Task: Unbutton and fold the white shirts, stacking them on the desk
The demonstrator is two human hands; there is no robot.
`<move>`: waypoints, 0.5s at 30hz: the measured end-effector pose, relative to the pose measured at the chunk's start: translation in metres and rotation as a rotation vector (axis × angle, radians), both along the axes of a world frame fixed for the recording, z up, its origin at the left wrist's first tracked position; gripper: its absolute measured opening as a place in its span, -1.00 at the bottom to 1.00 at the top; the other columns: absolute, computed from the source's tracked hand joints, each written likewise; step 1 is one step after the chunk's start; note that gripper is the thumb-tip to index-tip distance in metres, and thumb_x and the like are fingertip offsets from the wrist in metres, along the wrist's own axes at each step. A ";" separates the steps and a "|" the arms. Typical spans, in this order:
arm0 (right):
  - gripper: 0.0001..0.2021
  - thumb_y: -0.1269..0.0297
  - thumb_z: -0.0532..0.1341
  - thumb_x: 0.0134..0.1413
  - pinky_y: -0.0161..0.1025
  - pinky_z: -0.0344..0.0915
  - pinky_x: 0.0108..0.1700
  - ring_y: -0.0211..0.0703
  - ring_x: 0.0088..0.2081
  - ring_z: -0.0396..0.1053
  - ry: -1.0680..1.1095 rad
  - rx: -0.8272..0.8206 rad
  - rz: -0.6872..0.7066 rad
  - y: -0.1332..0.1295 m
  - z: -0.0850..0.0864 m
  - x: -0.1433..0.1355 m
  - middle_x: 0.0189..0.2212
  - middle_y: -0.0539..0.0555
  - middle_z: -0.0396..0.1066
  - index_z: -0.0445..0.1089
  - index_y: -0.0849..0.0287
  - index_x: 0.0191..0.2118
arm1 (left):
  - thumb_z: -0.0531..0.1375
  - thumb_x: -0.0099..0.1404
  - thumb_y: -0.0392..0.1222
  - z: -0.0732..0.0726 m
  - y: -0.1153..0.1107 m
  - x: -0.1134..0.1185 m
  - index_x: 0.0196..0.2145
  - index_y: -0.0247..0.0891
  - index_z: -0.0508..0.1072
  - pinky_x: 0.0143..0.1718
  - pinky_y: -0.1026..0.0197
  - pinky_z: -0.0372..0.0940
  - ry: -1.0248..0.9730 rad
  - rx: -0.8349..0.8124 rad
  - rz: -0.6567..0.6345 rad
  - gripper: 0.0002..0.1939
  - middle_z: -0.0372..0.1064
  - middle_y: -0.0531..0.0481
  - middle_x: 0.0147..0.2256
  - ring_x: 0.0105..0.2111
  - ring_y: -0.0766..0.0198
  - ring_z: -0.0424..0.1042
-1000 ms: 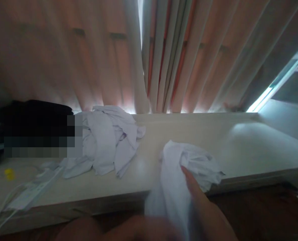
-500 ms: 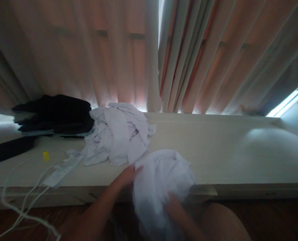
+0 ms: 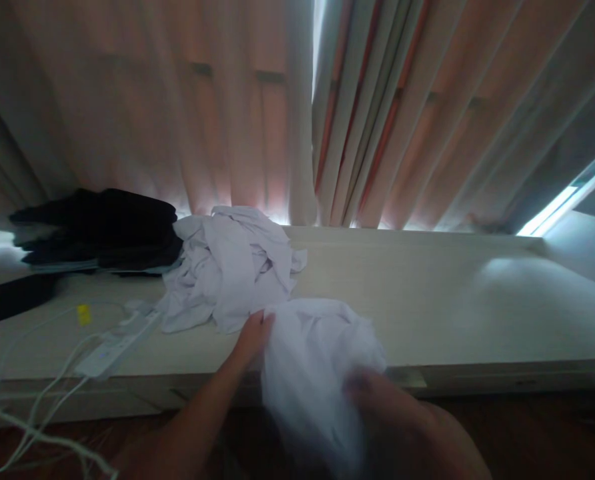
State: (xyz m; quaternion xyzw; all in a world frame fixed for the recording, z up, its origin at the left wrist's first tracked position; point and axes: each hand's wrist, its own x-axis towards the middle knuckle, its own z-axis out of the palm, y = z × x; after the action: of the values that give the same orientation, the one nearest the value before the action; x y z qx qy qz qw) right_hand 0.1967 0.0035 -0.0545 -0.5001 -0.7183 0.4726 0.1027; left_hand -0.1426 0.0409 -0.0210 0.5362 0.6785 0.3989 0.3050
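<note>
A white cloth [image 3: 317, 360] hangs crumpled over the front edge of a pale ledge, its lower end blurred. My left hand [image 3: 258, 328] is closed on the cloth's upper left corner. Against the cloth's right side is my right hand [image 3: 365, 387], smeared by motion, so its fingers cannot be made out. Just behind and to the left, a heap of white fabric [image 3: 232, 267] lies rumpled on the ledge.
Dark folded clothes [image 3: 102, 230] are stacked on the ledge [image 3: 442, 300] at the left. A white power strip [image 3: 117, 343] with trailing cables lies in front of them, near a yellow tag [image 3: 84, 315]. Curtains [image 3: 237, 120] hang behind.
My right hand has moved up and to the right along the cloth. My left hand stays at the cloth's corner, slightly higher. The whole view has shifted a little.
</note>
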 end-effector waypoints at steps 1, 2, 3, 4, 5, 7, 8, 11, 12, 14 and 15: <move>-0.64 -0.04 0.20 0.09 -0.24 0.32 -0.28 -0.12 -0.33 0.42 0.055 -0.024 -0.125 0.011 0.006 0.011 -0.37 0.10 0.50 0.47 0.20 -0.33 | 0.06 0.30 -0.10 0.000 0.001 0.000 -0.36 -0.29 0.53 -0.17 0.10 0.31 0.014 0.018 0.003 -0.70 0.56 -0.17 -0.31 -0.25 0.06 0.48; -0.57 -0.14 0.17 0.09 -0.27 0.27 -0.38 -0.15 -0.41 0.39 0.093 -0.030 -0.290 0.022 0.010 0.019 -0.44 0.08 0.46 0.44 0.19 -0.38 | 0.06 0.30 -0.08 -0.001 0.002 0.000 -0.38 -0.28 0.51 -0.15 0.10 0.30 0.028 0.031 0.007 -0.71 0.55 -0.16 -0.32 -0.26 0.07 0.47; -0.52 -0.21 0.15 0.07 -0.29 0.22 -0.46 -0.18 -0.47 0.36 0.120 -0.027 -0.461 0.033 0.012 0.025 -0.46 0.07 0.44 0.41 0.19 -0.38 | 0.05 0.30 -0.07 -0.001 0.003 0.001 -0.41 -0.26 0.48 -0.15 0.09 0.29 0.040 0.041 0.012 -0.70 0.53 -0.16 -0.34 -0.27 0.07 0.46; -0.50 -0.25 0.15 0.04 -0.30 0.17 -0.52 -0.20 -0.52 0.33 0.132 -0.016 -0.605 0.043 0.012 0.028 -0.47 0.07 0.43 0.39 0.18 -0.38 | 0.05 0.31 -0.06 -0.002 0.005 0.002 -0.43 -0.25 0.46 -0.16 0.09 0.28 0.050 0.048 0.016 -0.70 0.52 -0.15 -0.36 -0.29 0.08 0.44; -0.49 -0.26 0.16 0.02 -0.30 0.13 -0.55 -0.23 -0.55 0.30 0.136 -0.008 -0.702 0.052 0.011 0.028 -0.47 0.07 0.42 0.38 0.18 -0.37 | 0.04 0.31 -0.04 -0.003 0.006 0.002 -0.45 -0.24 0.44 -0.17 0.08 0.27 0.056 0.054 0.015 -0.69 0.50 -0.14 -0.38 -0.31 0.08 0.43; -0.51 -0.23 0.18 -0.01 -0.30 0.10 -0.58 -0.26 -0.60 0.24 0.152 -0.016 -0.748 0.064 0.006 0.022 -0.51 0.06 0.39 0.38 0.20 -0.39 | 0.02 0.33 0.00 -0.002 0.008 0.004 -0.47 -0.23 0.41 -0.19 0.09 0.27 0.057 0.064 0.003 -0.66 0.48 -0.12 -0.41 -0.34 0.09 0.41; -0.53 -0.19 0.21 -0.03 -0.30 0.10 -0.58 -0.27 -0.62 0.22 0.165 -0.025 -0.724 0.068 0.004 0.017 -0.56 0.05 0.37 0.39 0.21 -0.43 | 0.00 0.34 0.01 -0.001 0.008 0.005 -0.47 -0.22 0.41 -0.20 0.09 0.27 0.053 0.070 -0.003 -0.64 0.47 -0.11 -0.42 -0.35 0.10 0.41; -0.63 -0.03 0.32 -0.16 -0.31 0.10 -0.58 -0.27 -0.62 0.21 0.227 -0.010 -0.675 0.072 0.002 0.004 -0.65 0.00 0.31 0.44 0.25 -0.46 | -0.02 0.35 0.03 0.004 0.008 0.005 -0.48 -0.21 0.39 -0.21 0.09 0.27 0.034 0.095 0.000 -0.62 0.46 -0.09 -0.44 -0.37 0.10 0.39; -0.65 0.01 0.33 -0.18 -0.32 0.12 -0.58 -0.26 -0.61 0.23 0.248 0.014 -0.679 0.072 0.003 0.002 -0.64 0.00 0.34 0.47 0.25 -0.42 | -0.01 0.35 0.03 0.006 0.008 0.004 -0.49 -0.21 0.39 -0.21 0.09 0.27 0.027 0.106 0.010 -0.62 0.45 -0.10 -0.44 -0.37 0.10 0.39; -0.63 0.01 0.32 -0.15 -0.30 0.22 -0.55 -0.22 -0.56 0.30 0.290 0.087 -0.714 0.075 0.008 0.004 -0.55 0.02 0.42 0.48 0.24 -0.30 | 0.01 0.34 0.02 0.012 0.008 0.002 -0.51 -0.20 0.38 -0.21 0.09 0.27 0.009 0.130 0.035 -0.63 0.45 -0.10 -0.45 -0.37 0.10 0.38; -0.60 0.00 0.31 -0.13 -0.28 0.28 -0.52 -0.19 -0.52 0.34 0.309 0.136 -0.741 0.077 0.014 0.007 -0.49 0.04 0.46 0.47 0.23 -0.25 | 0.03 0.33 0.01 0.016 0.008 0.000 -0.52 -0.19 0.37 -0.21 0.10 0.27 -0.003 0.143 0.056 -0.64 0.44 -0.09 -0.46 -0.38 0.10 0.37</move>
State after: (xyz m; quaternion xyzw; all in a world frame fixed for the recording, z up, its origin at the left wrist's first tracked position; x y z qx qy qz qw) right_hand 0.2037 0.0801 -0.0410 -0.6403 -0.4953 0.4247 0.4054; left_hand -0.1425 0.0491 -0.0053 0.5369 0.6623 0.4557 0.2558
